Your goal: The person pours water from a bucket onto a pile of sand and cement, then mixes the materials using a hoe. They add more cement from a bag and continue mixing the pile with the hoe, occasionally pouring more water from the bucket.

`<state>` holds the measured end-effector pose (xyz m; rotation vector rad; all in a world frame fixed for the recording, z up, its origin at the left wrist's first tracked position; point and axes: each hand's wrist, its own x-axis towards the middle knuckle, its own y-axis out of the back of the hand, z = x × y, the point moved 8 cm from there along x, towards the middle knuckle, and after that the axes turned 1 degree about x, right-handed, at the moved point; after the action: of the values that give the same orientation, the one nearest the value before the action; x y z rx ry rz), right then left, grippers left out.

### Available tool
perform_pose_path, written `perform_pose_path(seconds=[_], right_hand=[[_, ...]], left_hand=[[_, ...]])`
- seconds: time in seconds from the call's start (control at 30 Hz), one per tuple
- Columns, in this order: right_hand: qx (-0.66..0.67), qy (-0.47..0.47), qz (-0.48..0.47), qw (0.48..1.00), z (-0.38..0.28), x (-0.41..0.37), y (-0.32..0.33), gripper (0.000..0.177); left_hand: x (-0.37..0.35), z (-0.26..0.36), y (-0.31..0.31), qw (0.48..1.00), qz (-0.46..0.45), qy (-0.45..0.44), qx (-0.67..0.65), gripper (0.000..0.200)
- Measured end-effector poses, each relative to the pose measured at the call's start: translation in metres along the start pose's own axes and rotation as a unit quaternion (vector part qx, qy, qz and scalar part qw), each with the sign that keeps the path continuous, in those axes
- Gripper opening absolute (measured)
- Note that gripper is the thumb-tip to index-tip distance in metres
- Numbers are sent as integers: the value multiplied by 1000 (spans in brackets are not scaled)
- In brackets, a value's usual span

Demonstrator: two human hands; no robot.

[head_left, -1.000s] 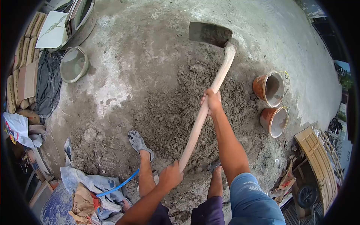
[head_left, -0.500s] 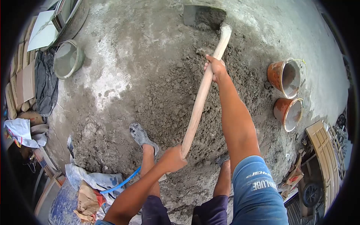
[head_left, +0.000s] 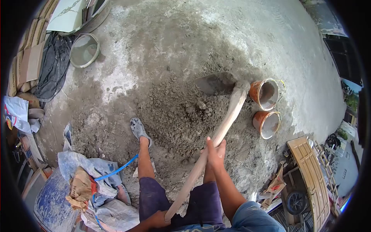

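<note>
A hoe with a long pale wooden handle [head_left: 232,110] runs slantwise across the head view. Its broad metal blade [head_left: 216,84] lies at the far side of a heap of grey, crumbly mortar mix [head_left: 174,116]. Midway along the handle, my right hand [head_left: 215,154] is wrapped round the wood, thumb pointing up the shaft. My left hand [head_left: 157,219] grips the butt end, low by my thigh and partly cut off by the frame. Beside the hoe's head stand two orange buckets, the farther [head_left: 266,94] and the nearer [head_left: 267,124].
A pale tub [head_left: 84,50] stands at the upper left, near stacked sacks and a black plastic sheet [head_left: 54,69]. Torn bags and a blue hose [head_left: 118,170] lie at the lower left. A wooden door panel [head_left: 311,181] and a wheel [head_left: 296,202] are at the right.
The hoe has been drawn back towards me, its blade moving from the bare floor beyond the heap onto its far side. Both hands came down closer to my body, and the view shifted.
</note>
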<state>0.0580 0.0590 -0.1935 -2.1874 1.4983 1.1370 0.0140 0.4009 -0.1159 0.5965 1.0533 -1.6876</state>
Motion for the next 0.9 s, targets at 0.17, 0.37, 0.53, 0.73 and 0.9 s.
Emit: perform_pose_path(seconds=[0.17,0.37,0.53,0.73,0.9], right_hand=[[16,151,38,988,-179,153,50,26],[-198,-160,-47,966,42,245,10,13],[-169,-222,-85,956,87,171,-12,15],[59,-105,-2,993,96,31,-26,47],[89,28,47,994,-18,2,5,66]], left_hand=[[84,121,62,980,20,-169,-105,44],[85,177,5,917,78,-17,-392,45],[3,155,6,930,93,64,-349,45],[-104,-49,15,990,108,49,-80,43],[-8,-90,49,983,118,24,136,43]])
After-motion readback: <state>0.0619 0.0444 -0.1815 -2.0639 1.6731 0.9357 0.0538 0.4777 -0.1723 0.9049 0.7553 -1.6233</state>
